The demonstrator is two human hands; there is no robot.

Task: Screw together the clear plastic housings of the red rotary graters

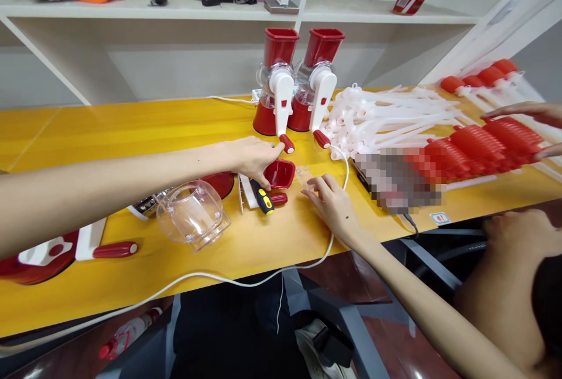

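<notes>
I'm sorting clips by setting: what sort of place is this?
Probably a workshop or assembly area: two red-based rotary graters stand on a yellow table, near a heap of whitish plastic parts.

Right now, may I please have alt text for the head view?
A person's left hand is at a red container, the right hand beside clear plastic, over a yellow table. Two red crank machines stand behind; at right, another person's hand is near ridged red parts.

The surface (263, 250) is yellow, the hopper (281, 174) deep red, the tool handle (262, 197) black with yellow patches, the rotary graters (282, 86) red and white, the bellows (478, 147) orange-red.
</notes>
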